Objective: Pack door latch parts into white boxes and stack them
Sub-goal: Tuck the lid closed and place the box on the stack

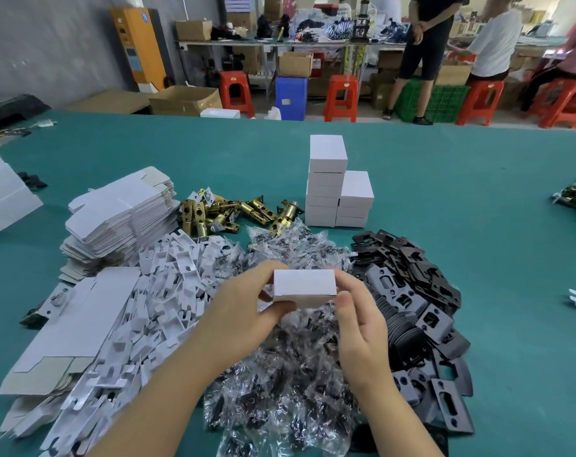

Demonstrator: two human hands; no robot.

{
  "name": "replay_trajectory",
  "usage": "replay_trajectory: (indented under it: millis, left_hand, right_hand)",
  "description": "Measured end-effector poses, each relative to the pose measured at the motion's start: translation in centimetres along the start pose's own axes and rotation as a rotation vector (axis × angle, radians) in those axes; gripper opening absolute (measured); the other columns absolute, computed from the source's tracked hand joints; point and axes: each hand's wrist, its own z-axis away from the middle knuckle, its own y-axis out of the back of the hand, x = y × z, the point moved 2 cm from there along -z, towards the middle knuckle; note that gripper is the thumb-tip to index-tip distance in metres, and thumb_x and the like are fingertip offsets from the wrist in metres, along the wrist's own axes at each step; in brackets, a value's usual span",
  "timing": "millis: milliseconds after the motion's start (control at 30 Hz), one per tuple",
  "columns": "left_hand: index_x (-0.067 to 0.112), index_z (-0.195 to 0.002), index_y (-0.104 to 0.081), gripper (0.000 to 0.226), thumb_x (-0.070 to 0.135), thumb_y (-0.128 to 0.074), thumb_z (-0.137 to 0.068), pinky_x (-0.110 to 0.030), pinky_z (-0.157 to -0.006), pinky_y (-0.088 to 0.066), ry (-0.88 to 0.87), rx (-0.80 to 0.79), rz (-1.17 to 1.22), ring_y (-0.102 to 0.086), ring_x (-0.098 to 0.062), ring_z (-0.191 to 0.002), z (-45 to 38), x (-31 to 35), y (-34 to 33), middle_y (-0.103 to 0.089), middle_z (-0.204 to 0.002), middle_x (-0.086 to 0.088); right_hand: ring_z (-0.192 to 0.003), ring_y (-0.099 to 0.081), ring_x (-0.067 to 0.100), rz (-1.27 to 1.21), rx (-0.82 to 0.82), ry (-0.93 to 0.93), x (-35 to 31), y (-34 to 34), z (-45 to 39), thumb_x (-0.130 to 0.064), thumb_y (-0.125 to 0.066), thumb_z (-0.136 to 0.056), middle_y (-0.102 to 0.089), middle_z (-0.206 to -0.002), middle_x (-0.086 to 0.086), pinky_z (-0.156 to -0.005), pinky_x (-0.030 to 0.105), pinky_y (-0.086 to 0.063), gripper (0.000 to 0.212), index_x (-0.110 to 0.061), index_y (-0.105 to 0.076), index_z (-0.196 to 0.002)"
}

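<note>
Left hand point(243, 305) and right hand point(355, 311) pinch one closed white box point(304, 288) above the bagged screws point(289, 374), two box stacks point(336, 189) beyond on open green table point(461, 179)

Both forearms reach forward; the left hand point(243, 305) and right hand point(359, 311) face each other, fingers curled, pinching.

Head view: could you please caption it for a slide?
Both hands hold a closed white box above bagged parts, stacked boxes behind.
</note>
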Motion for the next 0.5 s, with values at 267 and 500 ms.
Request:
replay_trajectory:
  millis: [267, 500]
  left_hand:
    - [0.003, -0.112, -0.074, 0.035, -0.002, -0.066, -0.078, -0.042, -0.102, -0.053, -0.468, 0.281, -0.317, -0.061, -0.032, -0.124, 0.1, 2.3, -0.3, -0.069, -0.124, -0.017]
    - [0.039, -0.158, -0.023, 0.095, -0.012, -0.058, -0.086, -0.026, -0.088, -0.056, -0.124, 0.161, -0.253, -0.049, -0.015, -0.132, -1.7, 0.0, -2.9, -0.014, -0.168, 0.002]
  right_hand:
    - [-0.105, -0.073, 0.032, -0.64, -0.175, -0.621, -1.8, 0.3, -1.0, -0.068, -0.053, -0.092, -0.071, -0.126, 0.02, -0.079, 0.04, -0.063, 0.07, -0.016, -0.062, -0.139]
    - [-0.102, -0.076, 0.028, -0.581, 0.017, -0.532, -3.2, 1.7, -3.9, -0.013, -0.065, -0.093, -0.074, -0.124, 0.006, -0.071, 0.039, -0.063, 0.045, -0.028, -0.062, -0.135]
